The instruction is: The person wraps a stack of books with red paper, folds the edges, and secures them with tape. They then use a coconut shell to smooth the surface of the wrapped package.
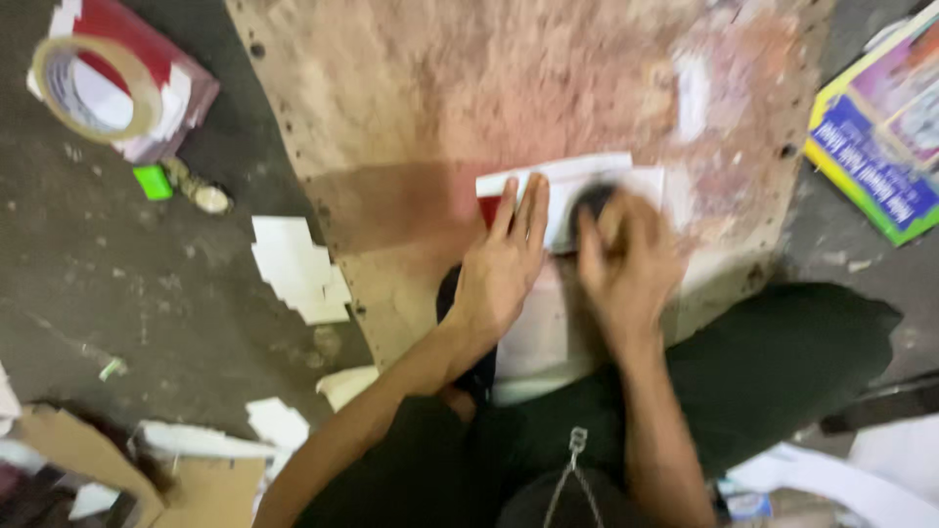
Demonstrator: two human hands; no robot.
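On a worn brown board (469, 88) laid over the dark floor (147, 293), a white and red sheet (562, 191) lies flat, near the board's lower edge. Left hand (501, 269) open, fingers extended, pressing the sheet's left part. Right hand (626, 259) blurred, curled around a dark round object (594, 200) held against the sheet. Tape roll (93, 88) rests on a red and white packet (161, 83) at upper left. White paper scraps (298, 269) lie beside the board.

Left hand (501, 262) flat, right hand (626, 259) curled
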